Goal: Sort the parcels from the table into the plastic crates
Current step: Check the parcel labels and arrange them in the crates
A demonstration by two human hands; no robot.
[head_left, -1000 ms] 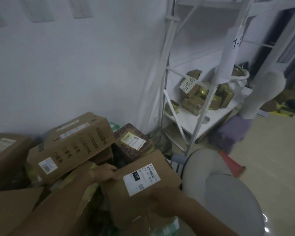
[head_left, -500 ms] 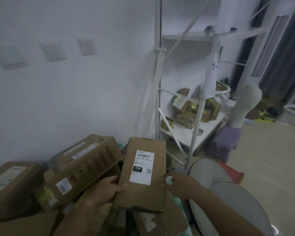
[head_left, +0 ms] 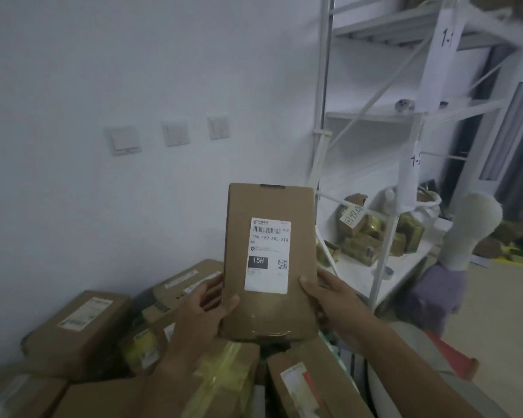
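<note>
A: Head view. Flat cardboard parcel (head_left: 271,260) held upright in mid-air, clear above the heap of boxes (head_left: 82,333), shipping label (head_left: 267,256) facing the camera, "15H-159-A03-210" legible.

B: Left hand (head_left: 204,309) clasping the lower left edge, thumb across the front face, fingers hidden behind. Right hand (head_left: 326,294) clamped on the lower right edge, thumb on the front by the label's corner.

A: Stiff, judging by the crisp corners and flat faces. No sag between the two grips. Probably light, given how easily raised from its bottom third alone.

B: Plain kraft surface, not glossy, so little risk of slipping. Clear tape along the bottom seam (head_left: 267,333) likely slicker; better avoided.

A: Best hold: opposite long edges, as now, or one hand wrapped around a side for carrying.

B: No plastic crate anywhere in sight. White shelving (head_left: 384,267) to the right, gold-wrapped packs (head_left: 372,236) on its lower tier.
</note>
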